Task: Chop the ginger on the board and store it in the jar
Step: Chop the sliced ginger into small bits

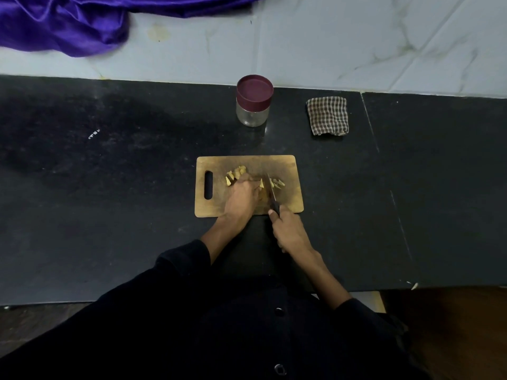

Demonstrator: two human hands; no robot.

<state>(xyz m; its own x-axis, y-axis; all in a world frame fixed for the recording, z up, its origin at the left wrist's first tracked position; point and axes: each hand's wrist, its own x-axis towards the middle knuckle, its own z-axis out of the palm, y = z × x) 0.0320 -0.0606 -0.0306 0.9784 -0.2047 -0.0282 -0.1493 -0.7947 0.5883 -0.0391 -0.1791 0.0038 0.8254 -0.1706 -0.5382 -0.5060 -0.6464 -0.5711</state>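
A wooden cutting board [288,168] with a handle slot lies on the black counter. Pale yellow ginger pieces [236,172] lie on it, some left of my fingers and some cut pieces [278,183] right of the blade. My left hand [241,198] presses a ginger piece down on the board. My right hand [289,231] grips the dark handle of a knife [271,190], whose blade rests on the board just right of my left fingers. A glass jar [253,101] with a maroon lid on stands behind the board.
A folded checked cloth [327,115] lies right of the jar. Purple satin fabric [68,23] is bunched at the back left on the pale marble ledge. The black counter [109,187] spreads wide to both sides; its front edge runs near my body.
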